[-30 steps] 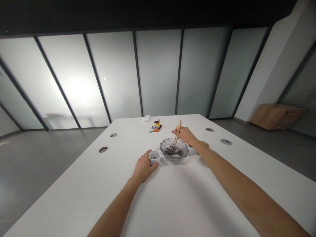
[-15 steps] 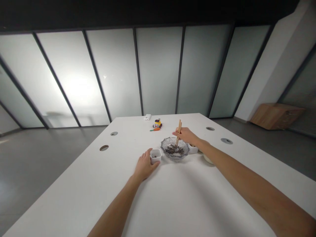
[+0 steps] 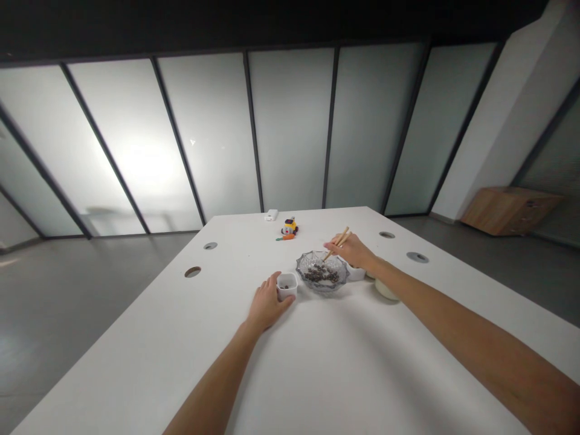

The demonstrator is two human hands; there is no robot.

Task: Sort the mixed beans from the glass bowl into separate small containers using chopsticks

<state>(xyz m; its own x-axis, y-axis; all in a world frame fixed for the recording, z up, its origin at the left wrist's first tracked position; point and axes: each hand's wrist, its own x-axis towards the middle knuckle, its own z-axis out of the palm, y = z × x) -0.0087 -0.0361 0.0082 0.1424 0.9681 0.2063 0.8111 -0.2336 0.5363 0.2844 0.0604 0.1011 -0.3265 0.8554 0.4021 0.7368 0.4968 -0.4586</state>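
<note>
My left hand [image 3: 267, 304] grips a small white square cup [image 3: 287, 293] on the table, thumb in front and fingers along its left side. A few dark bits lie in the cup. To its right stands a clear scalloped glass bowl [image 3: 322, 286] with many small dark beans [image 3: 318, 273] in the bottom. My right hand [image 3: 351, 250] is closed round a pair of wooden chopsticks [image 3: 338, 241], slanted with their tips above the bowl's far part. Whether the tips pinch a bean is too small to tell. Another white cup [image 3: 356, 275] sits right of the bowl, partly behind my right hand.
A pale round container [image 3: 385, 291] is partly under my right forearm. Farther back on the white table [image 3: 290, 362] are a yellow toy vehicle [image 3: 290, 226], an orange carrot-like piece [image 3: 286, 237] and a white box-like object [image 3: 270, 215]. Round holes [image 3: 193, 272] pierce the tabletop.
The chopsticks have gone from nearly upright among the beans to a slant, their tips raised toward the bowl's far side. My right hand has shifted slightly right. My left hand stays on the cup.
</note>
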